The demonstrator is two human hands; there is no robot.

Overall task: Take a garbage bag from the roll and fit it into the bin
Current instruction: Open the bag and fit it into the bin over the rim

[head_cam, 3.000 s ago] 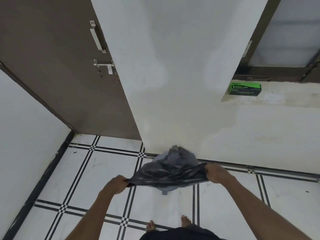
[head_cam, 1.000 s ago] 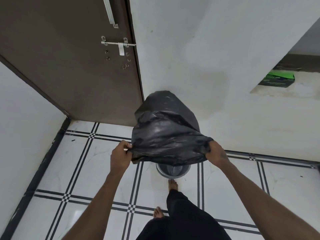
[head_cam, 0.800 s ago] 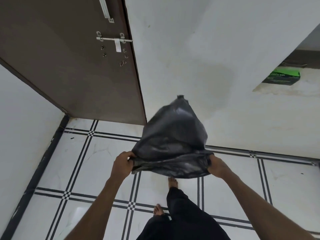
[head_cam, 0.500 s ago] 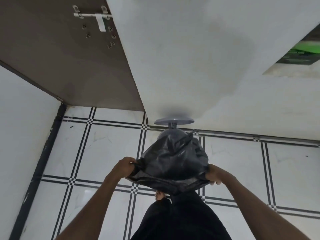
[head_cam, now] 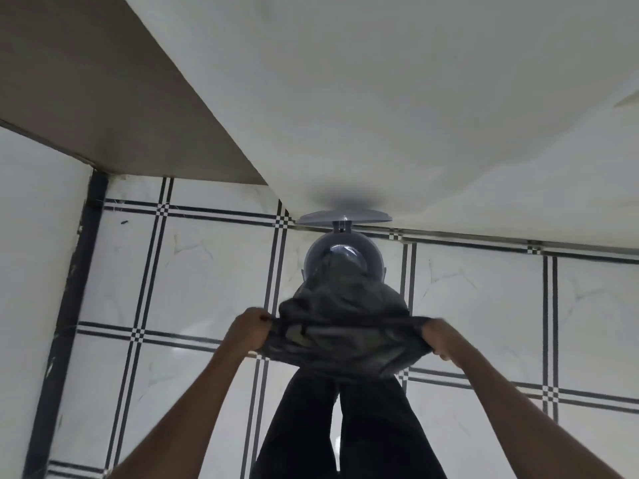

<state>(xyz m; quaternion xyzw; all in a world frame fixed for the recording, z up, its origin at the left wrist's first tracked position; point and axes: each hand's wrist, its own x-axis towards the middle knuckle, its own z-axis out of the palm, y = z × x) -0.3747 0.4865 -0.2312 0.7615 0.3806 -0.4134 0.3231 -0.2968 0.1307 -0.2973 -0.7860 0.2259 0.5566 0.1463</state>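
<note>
**Bag mouth held wide, closed end dropping into the bin**

Just below the centre of the frame, the left hand [head_cam: 249, 329] and the right hand [head_cam: 440, 339] each pinch one side of the black garbage bag [head_cam: 345, 326], fingers clamped shut on bunched plastic at the rim. The hands pull apart from each other, probably to stretch the mouth open so it can later go over the bin's edge. The image is motion-blurred here, so single fingers cannot be told apart.

The bag's closed end points away from the person and hangs into the round grey bin [head_cam: 375, 257] at mid-frame, which stands on the tiled floor [head_cam: 207, 267] against the white wall [head_cam: 380, 115]. The bin's lid [head_cam: 344, 217] is raised, tipped back toward the wall, which leaves the opening free. Dark trouser legs [head_cam: 345, 426] fill the bottom centre, close in front of the bin.

By my reading, the bag is entering but its rim is not yet fitted over the edge.
</note>
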